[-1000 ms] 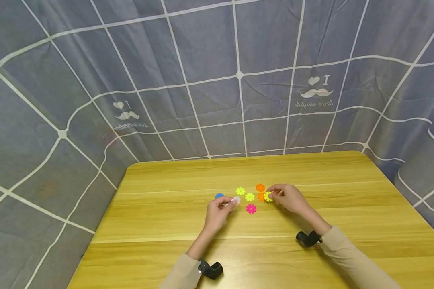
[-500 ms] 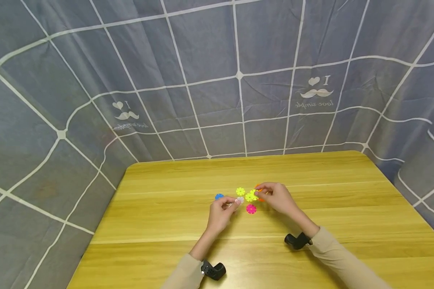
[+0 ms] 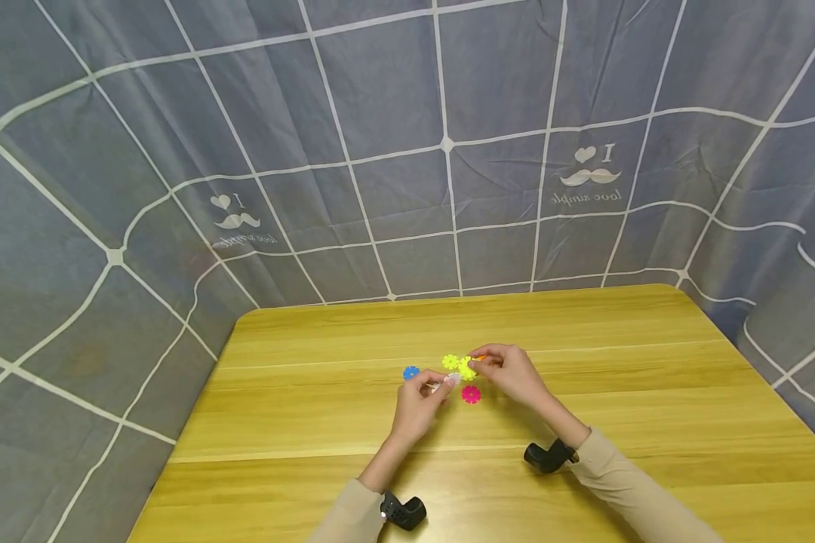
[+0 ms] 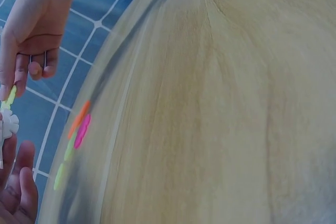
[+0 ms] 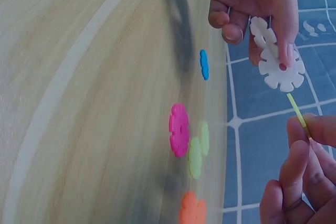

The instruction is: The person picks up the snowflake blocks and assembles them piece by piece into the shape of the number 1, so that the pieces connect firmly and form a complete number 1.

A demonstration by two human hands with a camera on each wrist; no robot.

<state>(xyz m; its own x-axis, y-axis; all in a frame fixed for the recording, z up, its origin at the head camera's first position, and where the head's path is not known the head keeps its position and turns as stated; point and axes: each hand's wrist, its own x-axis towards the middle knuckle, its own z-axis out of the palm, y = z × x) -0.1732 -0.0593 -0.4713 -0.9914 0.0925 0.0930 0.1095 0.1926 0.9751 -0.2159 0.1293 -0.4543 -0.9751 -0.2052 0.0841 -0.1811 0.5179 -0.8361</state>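
Note:
My left hand pinches a white notched plastic disc between thumb and fingers. A second white disc overlaps it at an angle behind the thumb. My right hand pinches a yellow notched disc by its edge, seen nearly edge-on in the right wrist view. The yellow rim is right at the lower notches of the white disc. Both hands are raised over the table, in front of the loose discs.
On the table lie a blue disc, a pink disc and a yellow-green disc. Another yellow-green disc and orange discs lie close by. A grey checked curtain hangs behind the table.
My right hand has moved left with the yellow disc, away from the orange discs and up to the white one. My left hand has shifted slightly right, still holding the white discs.

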